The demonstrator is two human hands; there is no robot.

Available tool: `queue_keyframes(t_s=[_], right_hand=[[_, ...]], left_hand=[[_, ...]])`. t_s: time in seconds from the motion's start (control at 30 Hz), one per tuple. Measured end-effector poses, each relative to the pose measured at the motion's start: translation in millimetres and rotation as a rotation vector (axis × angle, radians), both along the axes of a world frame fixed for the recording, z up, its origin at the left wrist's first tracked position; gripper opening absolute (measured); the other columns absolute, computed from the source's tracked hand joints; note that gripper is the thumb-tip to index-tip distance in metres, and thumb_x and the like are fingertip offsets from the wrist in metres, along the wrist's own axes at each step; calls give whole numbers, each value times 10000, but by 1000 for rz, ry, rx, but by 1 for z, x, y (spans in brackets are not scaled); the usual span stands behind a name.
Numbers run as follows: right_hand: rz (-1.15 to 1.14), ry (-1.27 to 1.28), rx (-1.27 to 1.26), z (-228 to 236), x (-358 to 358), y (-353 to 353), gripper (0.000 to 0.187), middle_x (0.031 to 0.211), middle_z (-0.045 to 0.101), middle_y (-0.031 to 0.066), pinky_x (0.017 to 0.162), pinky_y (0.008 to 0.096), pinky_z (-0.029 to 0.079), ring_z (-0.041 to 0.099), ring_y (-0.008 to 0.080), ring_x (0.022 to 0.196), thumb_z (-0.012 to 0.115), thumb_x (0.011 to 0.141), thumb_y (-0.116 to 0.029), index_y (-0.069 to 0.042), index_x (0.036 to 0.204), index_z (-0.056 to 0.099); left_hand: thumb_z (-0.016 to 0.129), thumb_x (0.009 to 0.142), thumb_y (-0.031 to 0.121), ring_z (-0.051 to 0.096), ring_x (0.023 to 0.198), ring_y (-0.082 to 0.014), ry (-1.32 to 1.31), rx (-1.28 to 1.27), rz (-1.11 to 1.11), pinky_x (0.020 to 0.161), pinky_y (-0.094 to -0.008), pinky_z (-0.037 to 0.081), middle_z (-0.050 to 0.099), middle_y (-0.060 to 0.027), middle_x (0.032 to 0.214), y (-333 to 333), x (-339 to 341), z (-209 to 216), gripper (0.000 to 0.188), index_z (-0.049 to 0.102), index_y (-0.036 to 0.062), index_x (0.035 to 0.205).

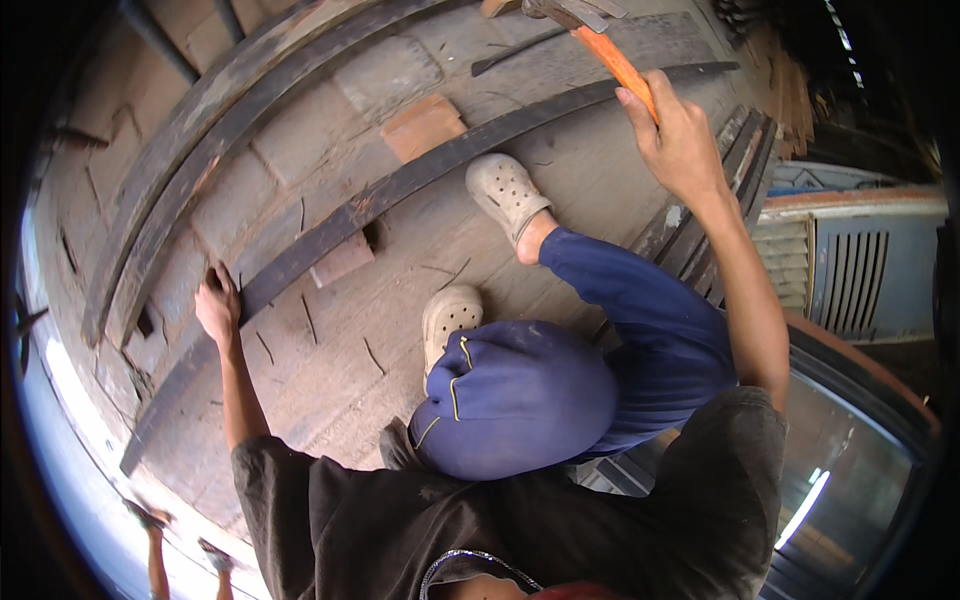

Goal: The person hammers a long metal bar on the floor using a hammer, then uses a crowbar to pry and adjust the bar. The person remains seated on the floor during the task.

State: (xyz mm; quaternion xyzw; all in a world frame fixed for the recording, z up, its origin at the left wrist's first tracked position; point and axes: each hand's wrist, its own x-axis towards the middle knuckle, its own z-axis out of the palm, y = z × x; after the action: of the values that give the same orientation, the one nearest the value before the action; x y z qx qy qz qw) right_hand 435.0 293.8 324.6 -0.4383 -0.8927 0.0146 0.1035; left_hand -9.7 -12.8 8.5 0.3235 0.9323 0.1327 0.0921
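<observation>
A hammer [615, 62] with an orange handle and a metal head is raised at the upper right. My right hand [682, 140] is wrapped round the lower part of its handle. Across the ground runs a long, dark, narrow wooden board [420, 172], its curve partly due to the lens. Near its left part my left hand [217, 305] is down against the board, fingers bent and closed together. What those fingers pinch, if anything, is too small to make out. Several thin dark pieces like nails or wire [308, 318] lie beside the board.
Two more dark timbers [200, 165] lie farther off at the upper left. A reddish brick-like block [422, 127] touches the board's far side, another [342, 258] its near side. Stacked planks [730, 165] and a blue slatted panel [850, 270] stand at right. Another person's feet [150, 515] show at lower left.
</observation>
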Motion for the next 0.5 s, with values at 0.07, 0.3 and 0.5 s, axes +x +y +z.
queue_keyframes(t_s=[0.07,0.3,0.5], right_hand=[[-42,-54,89,27,39,3,250,676,602,245,530,484,450,615,454,641,599,978,-240,-4,989,516],[-384,-58,-255,-64,189,6,383,733,614,267,670,504,466,638,441,743,520,999,-360,15,1042,586],[-1002,381,-772,-270,254,-44,461,621,556,38,417,330,442,530,146,460,459,1030,-437,-41,818,565]], left_hand=[[439,990,468,661,863,-455,-40,27,-7,729,-500,514,675,-262,861,7,8,-6,515,672,12,939],[439,1016,432,692,683,-352,-11,103,-127,633,-447,516,674,-166,692,6,3,-19,498,639,33,796],[457,1025,386,667,592,-292,-55,166,-81,563,-413,494,650,-147,646,0,4,-20,475,645,11,803]])
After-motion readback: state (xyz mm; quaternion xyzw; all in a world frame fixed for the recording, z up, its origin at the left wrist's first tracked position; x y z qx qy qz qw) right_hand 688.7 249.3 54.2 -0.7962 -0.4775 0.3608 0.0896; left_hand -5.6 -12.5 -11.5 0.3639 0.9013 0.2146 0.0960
